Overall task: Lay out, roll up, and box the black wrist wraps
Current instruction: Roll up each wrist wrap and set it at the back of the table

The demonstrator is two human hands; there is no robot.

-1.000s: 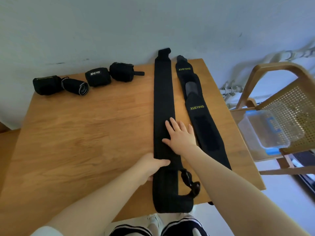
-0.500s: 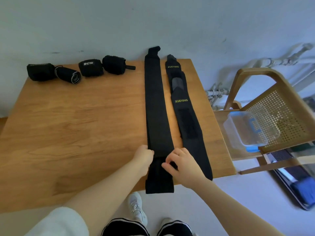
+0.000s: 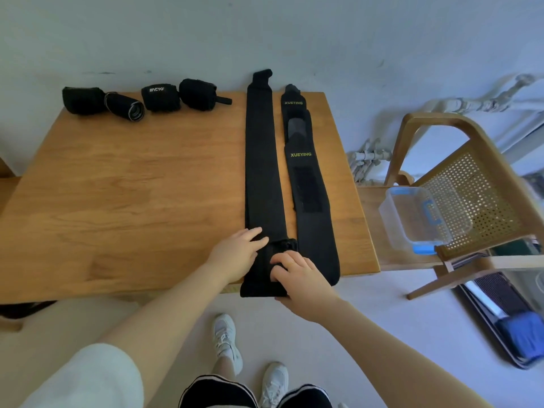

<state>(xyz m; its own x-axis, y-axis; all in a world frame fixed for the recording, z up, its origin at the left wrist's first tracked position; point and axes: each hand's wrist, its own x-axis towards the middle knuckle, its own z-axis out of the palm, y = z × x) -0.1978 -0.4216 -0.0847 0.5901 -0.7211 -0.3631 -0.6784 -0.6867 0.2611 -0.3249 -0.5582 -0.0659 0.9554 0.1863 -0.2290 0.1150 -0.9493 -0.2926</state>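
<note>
The left hand (image 3: 235,254) lies flat on the long strap (image 3: 262,160) to keep it straight, while the right hand (image 3: 297,278) pinches its end at the desk's (image 3: 132,187) front edge, starting a roll.

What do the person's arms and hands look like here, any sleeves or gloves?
Both hands are bare: left hand, right hand. No gloves, rings or watch are visible. The forearms are uncovered; a white short sleeve shows on the left upper arm. The right sleeve is out of view.
</note>
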